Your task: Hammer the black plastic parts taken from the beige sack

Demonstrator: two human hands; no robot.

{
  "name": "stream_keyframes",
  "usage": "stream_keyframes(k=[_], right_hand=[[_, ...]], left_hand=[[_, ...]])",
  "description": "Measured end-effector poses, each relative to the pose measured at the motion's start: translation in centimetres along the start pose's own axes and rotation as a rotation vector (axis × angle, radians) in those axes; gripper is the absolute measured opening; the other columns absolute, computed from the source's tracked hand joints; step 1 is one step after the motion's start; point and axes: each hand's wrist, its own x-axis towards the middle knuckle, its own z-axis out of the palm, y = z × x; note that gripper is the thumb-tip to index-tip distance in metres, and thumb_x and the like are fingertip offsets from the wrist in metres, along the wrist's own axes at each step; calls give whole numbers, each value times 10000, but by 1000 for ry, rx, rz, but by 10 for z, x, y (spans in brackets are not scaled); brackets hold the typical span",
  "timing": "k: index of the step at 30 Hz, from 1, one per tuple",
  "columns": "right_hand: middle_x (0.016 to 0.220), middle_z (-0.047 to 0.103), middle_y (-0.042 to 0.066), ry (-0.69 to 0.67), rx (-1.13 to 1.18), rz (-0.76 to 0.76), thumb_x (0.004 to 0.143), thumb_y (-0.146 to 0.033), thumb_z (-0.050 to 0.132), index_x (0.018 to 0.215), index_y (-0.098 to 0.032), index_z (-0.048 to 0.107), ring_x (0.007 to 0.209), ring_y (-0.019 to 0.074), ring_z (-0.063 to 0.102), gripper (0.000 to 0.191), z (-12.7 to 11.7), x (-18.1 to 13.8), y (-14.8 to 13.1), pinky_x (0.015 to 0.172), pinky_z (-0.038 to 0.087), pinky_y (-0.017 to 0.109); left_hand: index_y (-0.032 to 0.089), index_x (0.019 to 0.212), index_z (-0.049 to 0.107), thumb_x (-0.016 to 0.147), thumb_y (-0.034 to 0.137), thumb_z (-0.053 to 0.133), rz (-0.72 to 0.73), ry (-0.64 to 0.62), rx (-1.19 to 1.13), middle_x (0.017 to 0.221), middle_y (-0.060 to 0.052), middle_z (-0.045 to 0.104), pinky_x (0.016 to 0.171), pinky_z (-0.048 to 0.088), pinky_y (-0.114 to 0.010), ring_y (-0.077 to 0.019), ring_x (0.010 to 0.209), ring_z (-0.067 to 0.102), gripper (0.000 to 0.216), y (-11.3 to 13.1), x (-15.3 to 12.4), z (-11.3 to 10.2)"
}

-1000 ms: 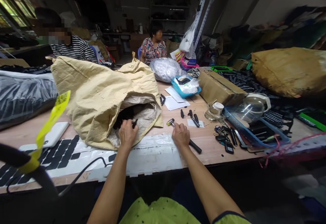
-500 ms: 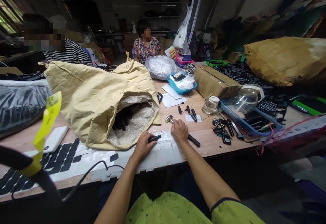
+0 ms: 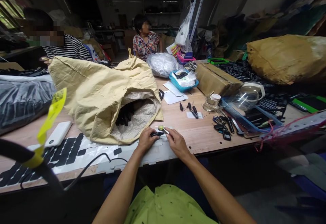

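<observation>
My left hand (image 3: 145, 140) rests on the white mat (image 3: 102, 154) at the table's front edge, its fingers pinched on a small black piece (image 3: 156, 134). My right hand (image 3: 176, 143) is closed round a small hammer, whose yellow-green head (image 3: 161, 128) sits just above the black piece; the handle is hidden under my palm. Just left of my hands a big beige sack (image 3: 99, 88) lies open, with more black pieces (image 3: 124, 115) inside its mouth.
Right of my hands lie key fobs (image 3: 223, 130), small black parts (image 3: 192, 110), a glass jar (image 3: 212, 102), a blue tray (image 3: 251, 120) and a cardboard box (image 3: 216, 78). A white power bank (image 3: 57, 134) and a black cable (image 3: 84, 171) lie left. Two people sit across the table.
My left hand drew a black piece out of the sack and set it on the white mat. My right hand lifted the hammer off the table and brought its head over the piece.
</observation>
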Motion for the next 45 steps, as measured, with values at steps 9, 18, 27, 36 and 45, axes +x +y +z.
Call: stream_keyframes(k=[9, 18, 27, 36, 45], right_hand=[[989, 688, 49, -47, -122, -127, 963, -201, 394, 1271, -267, 646, 931, 155, 647, 403, 6, -16, -12, 845, 521, 246], [994, 682, 45, -14, -201, -118, 968, -197, 395, 1274, -276, 643, 922, 147, 645, 401, 3, -16, -1, 833, 515, 227], [1039, 676, 47, 38, -300, -13, 956, -194, 406, 1291, -297, 637, 974, 165, 620, 420, -7, 8, 16, 850, 494, 249], [903, 610, 50, 16, -680, 154, 926, -181, 486, 1220, -299, 674, 858, 176, 535, 368, -9, 57, 53, 687, 354, 261], [965, 576, 87, 61, -746, 186, 926, -223, 480, 1170, -229, 667, 894, 209, 493, 307, 4, 54, 49, 699, 315, 303]], left_hand=[[216, 809, 737, 743, 182, 761, -11, -18, -8, 782, 2, 606, 793, 456, -298, -179, 840, 581, 78, 6, 0, 1], [225, 857, 763, 746, 185, 756, 8, 22, -30, 791, 2, 606, 813, 458, -302, -168, 826, 580, 118, 3, 0, 5], [210, 849, 750, 748, 208, 756, 23, 18, 7, 802, -5, 605, 805, 461, -311, -174, 826, 581, 101, 1, 1, 4], [205, 850, 729, 769, 192, 714, 11, 3, 10, 833, -13, 613, 811, 456, -319, -184, 852, 582, 83, 3, -2, 4], [215, 959, 654, 891, 289, 562, 83, -43, 32, 922, -38, 647, 850, 452, -345, -212, 909, 578, 135, 23, -26, -3]])
